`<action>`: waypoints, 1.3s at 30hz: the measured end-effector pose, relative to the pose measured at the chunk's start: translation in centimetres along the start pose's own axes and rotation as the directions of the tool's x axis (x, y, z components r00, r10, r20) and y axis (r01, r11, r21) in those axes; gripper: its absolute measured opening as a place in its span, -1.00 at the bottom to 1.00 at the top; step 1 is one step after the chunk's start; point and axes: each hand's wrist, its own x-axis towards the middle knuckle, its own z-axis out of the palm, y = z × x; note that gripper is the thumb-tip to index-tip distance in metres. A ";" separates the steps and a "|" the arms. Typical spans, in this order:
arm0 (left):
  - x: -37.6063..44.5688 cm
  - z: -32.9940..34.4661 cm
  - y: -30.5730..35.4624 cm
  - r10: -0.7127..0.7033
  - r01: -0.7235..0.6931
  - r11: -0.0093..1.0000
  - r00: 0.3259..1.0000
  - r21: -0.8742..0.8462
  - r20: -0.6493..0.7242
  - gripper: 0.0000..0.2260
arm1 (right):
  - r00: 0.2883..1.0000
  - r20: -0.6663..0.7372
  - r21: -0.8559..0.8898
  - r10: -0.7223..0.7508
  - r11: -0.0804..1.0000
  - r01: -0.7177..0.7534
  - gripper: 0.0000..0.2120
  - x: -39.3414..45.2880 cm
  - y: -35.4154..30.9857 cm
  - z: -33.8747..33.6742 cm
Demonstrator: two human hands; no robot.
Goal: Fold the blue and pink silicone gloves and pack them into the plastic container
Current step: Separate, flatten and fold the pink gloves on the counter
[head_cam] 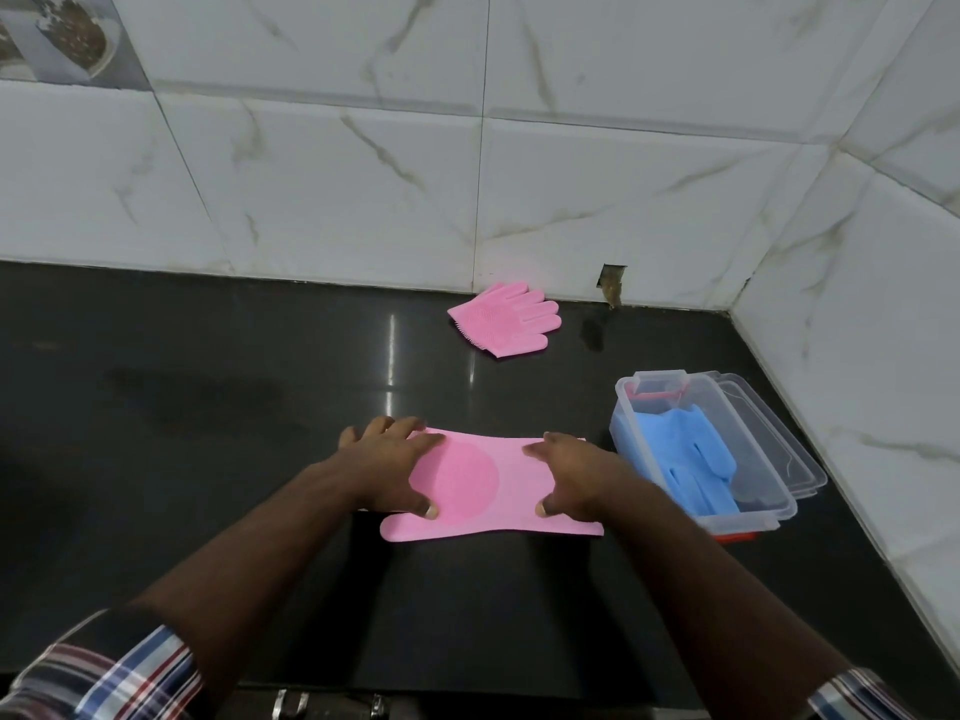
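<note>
A pink silicone glove [493,491] lies flat on the black counter [208,407], its round bristle patch facing up. My left hand [389,465] presses its left part with fingers spread. My right hand [576,475] presses its right part, fingers spread too. A second pink glove [506,319] lies folded near the back wall, fingers pointing right. Blue gloves [696,459] sit inside the clear plastic container [779,504] at the right.
The container's clear lid [769,433] rests beneath and beside it, close to the right wall. White marble tiles cover the back and right walls. A chipped hole [613,285] shows at the base of the back wall. Plaid sleeves cover my forearms.
</note>
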 end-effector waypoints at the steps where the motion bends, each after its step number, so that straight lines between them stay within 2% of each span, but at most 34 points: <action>1: 0.1 0.1 0.0 0.002 -0.002 1.000 1.000 0.004 0.011 -0.09 | 1.000 -0.003 -0.001 -0.012 1.000 0.012 -0.21 0.1 -0.3 0.1; 5: 0.3 0.5 -0.2 -0.002 0.002 1.000 1.000 0.006 0.024 -0.08 | 1.000 0.020 -0.032 -0.020 0.999 0.020 -0.20 0.2 -0.6 1.5; 7: 0.3 0.3 -0.2 -0.001 0.001 1.000 1.000 0.006 0.001 -0.12 | 1.000 0.017 0.008 -0.016 1.000 0.016 -0.24 0.2 -0.4 1.4; 12: 1.2 -1.2 0.7 0.000 -0.009 0.999 0.967 -0.034 -0.255 -0.42 | 0.985 -0.161 0.219 0.056 0.976 -0.020 -0.47 0.7 -0.6 -0.3; 15: 2.5 -1.7 1.8 -0.008 -0.013 0.998 0.942 -0.059 -0.336 -0.56 | 0.965 -0.233 0.298 0.124 0.953 -0.051 -0.57 1.9 -0.5 -1.0; 20: 5.1 -2.2 3.2 -0.016 -0.027 0.993 0.933 -0.117 -0.359 -0.61 | 0.937 -0.273 0.369 0.217 0.923 -0.107 -0.65 4.1 0.0 -1.7; 29: 11.4 -4.5 3.8 -0.045 -0.015 0.987 0.926 -0.158 -0.374 -0.66 | 0.869 -0.351 0.538 0.348 0.835 -0.117 -0.85 10.1 0.9 -4.1; 32: 13.8 -5.2 3.5 -0.046 -0.030 0.980 0.926 -0.196 -0.375 -0.67 | 0.836 -0.352 0.644 0.420 0.757 -0.109 -0.75 13.1 1.3 -5.5; 35: 15.8 -5.7 3.0 -0.058 -0.038 0.970 0.925 -0.242 -0.377 -0.68 | 0.808 -0.268 0.753 0.524 0.637 -0.163 -0.72 16.1 2.3 -6.6; 37: 16.9 -5.9 2.7 -0.076 -0.039 0.958 0.921 -0.283 -0.382 -0.69 | 0.796 -0.224 0.757 0.562 0.615 -0.221 -0.65 17.8 2.9 -6.9; 39: 17.8 -5.7 2.2 -0.094 -0.039 0.942 0.923 -0.334 -0.373 -0.70 | 0.801 -0.213 0.720 0.560 0.644 -0.258 -0.65 19.4 3.2 -6.8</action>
